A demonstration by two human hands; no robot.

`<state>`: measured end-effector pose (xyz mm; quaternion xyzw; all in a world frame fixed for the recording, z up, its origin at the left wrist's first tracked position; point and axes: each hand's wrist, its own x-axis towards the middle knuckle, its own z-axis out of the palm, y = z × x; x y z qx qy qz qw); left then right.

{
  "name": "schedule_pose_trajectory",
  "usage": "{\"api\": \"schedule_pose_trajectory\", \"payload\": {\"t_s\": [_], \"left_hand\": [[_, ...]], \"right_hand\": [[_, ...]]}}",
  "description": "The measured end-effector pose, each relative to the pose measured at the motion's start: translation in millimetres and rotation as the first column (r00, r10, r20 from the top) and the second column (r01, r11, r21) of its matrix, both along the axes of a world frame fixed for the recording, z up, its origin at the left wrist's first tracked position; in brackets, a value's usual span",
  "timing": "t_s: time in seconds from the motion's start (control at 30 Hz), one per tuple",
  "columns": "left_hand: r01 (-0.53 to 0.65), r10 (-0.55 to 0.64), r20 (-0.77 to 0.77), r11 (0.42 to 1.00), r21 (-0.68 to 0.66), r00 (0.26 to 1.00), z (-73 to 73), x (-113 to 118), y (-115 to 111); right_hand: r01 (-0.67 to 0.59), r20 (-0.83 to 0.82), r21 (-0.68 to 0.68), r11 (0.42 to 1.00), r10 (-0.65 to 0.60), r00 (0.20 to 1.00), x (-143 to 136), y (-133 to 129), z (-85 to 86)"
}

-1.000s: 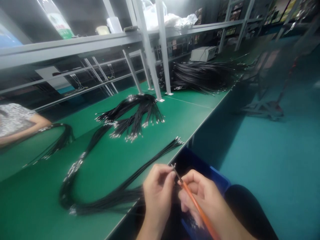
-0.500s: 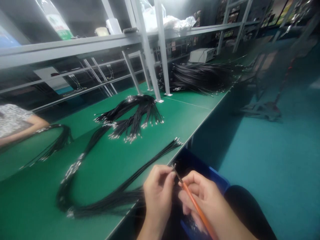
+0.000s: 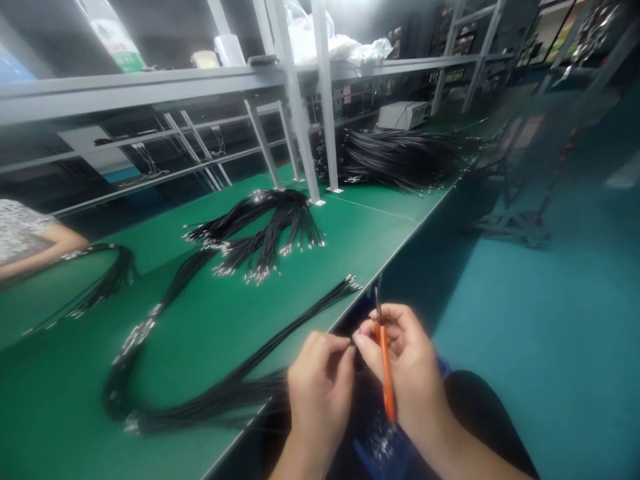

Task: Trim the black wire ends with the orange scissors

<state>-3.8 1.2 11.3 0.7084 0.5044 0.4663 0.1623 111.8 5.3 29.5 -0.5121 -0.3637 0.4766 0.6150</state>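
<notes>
My left hand is closed in a pinch beside the table's front edge. Between its thumb and forefinger is a small dark end, apparently of a black cable; most of it is hidden. My right hand grips slim orange-handled pliers, their metal tip pointing up and away from the cable end. Its thumb and forefinger meet the left fingertips at that end. To the left, a long bundle of black cables curves over the green table and runs behind my left hand.
Below my hands, a blue bin holds small shiny bits. More black cables with metal ends lie farther back, near a large cable pile. Shelf posts rise from the table. Another person's arm rests at the left.
The pliers have swung upright and their tip has left the cable end. My right thumb and forefinger have come to the left fingertips. The view has shifted slightly.
</notes>
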Motion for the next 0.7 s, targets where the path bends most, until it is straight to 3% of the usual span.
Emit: {"api": "schedule_pose_trajectory", "payload": {"t_s": [0.3,0.4,0.5,0.57,0.63,0.7], "left_hand": [[0.018,-0.018,-0.013,0.998,-0.066,1.0,1.8,0.2,-0.7],[0.069,-0.06,0.065,0.987,-0.145,0.996,3.9,-2.9,1.3],[0.139,-0.095,0.183,0.959,-0.248,0.978,6.9,-10.4,6.0],[0.175,-0.104,0.248,0.942,-0.286,0.963,8.8,-16.8,9.5],[0.211,-0.116,0.302,0.929,-0.304,0.946,10.5,-22.5,12.4],[0.241,-0.128,0.344,0.919,-0.311,0.93,12.1,-26.3,14.1]], "right_hand": [[-0.06,0.053,-0.012,0.998,0.06,0.997,3.3,-1.4,-2.3],[-0.078,0.082,-0.005,0.997,0.078,0.994,5.0,-3.5,-2.6],[-0.21,0.079,0.003,0.978,0.209,0.975,15.7,-9.2,-0.3],[-0.383,0.027,-0.033,0.923,0.384,0.923,27.8,-11.6,2.6],[-0.614,-0.108,-0.07,0.786,0.606,0.788,39.9,-10.5,4.6],[-0.775,-0.235,-0.056,0.63,0.746,0.623,47.9,-6.1,4.2]]}}
